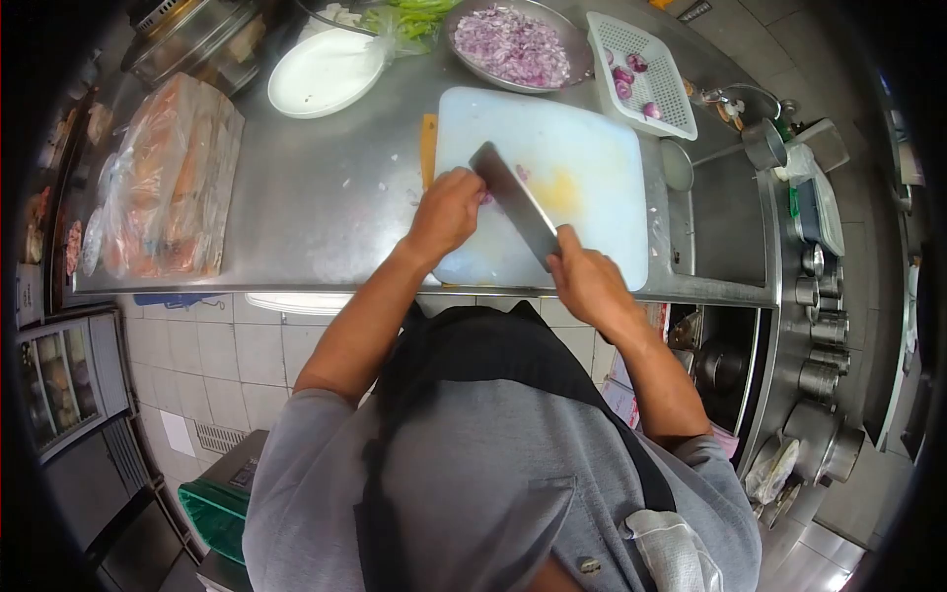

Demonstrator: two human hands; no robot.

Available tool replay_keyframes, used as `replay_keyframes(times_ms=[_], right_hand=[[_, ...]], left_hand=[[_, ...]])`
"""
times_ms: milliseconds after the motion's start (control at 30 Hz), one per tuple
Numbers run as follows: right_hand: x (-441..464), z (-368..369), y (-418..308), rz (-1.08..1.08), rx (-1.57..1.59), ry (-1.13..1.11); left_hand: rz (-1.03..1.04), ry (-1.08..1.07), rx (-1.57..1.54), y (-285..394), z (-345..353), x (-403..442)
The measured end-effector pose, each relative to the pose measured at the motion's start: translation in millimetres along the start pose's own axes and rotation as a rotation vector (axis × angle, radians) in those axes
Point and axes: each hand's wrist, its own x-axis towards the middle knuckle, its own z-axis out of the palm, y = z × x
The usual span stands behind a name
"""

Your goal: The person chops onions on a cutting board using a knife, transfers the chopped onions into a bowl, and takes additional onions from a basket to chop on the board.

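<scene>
My right hand [589, 279] grips the handle of a broad kitchen knife [515, 200], its blade slanting up and left over the white cutting board [602, 197]. Curled fingers of my left hand [446, 214] hold a piece of red onion [485, 197] on the board, right beside the blade. Most of that onion is hidden by the fingers and the knife. A small onion bit [522, 173] lies just past the blade. Yellow stains mark the middle of the board.
Behind the board stand a metal bowl of chopped red onion [513, 44] and a white basket [681, 109] with several onions. A white plate [326, 74] and green vegetables [409, 20] are at the back. Bagged egg trays [173, 178] sit left; a sink [725, 232] with ladles is right.
</scene>
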Motion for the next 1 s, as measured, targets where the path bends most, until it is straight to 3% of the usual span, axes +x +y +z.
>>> replay_keyframes(times_ms=[400, 600, 700, 800, 900, 1000], right_hand=[[0.2, 6.7, 4.6, -0.013, 0.014, -0.026], [-18.2, -21.1, 7.5, 0.045, 0.052, 0.126], [-20.5, -21.2, 17.9, 0.043, 0.023, 0.131], [-24.3, -15.6, 20.2, 0.040, 0.028, 0.145], [-29.1, -17.1, 15.9, 0.029, 0.038, 0.111], [-25.4, -15.9, 10.8, 0.000, 0.040, 0.087]], left_hand=[[0.025, 0.033, 0.010, -2.1, -0.5, -6.9], [0.039, -0.086, -0.016, 6.2, -16.8, 7.5], [0.168, -0.223, 0.048, 1.1, -20.2, 25.9], [0.013, -0.289, 0.093, 0.9, -16.7, 27.7], [-0.125, -0.224, 0.084, 9.5, -11.8, 15.5], [-0.130, -0.137, 0.066, 14.5, -5.9, 7.7]])
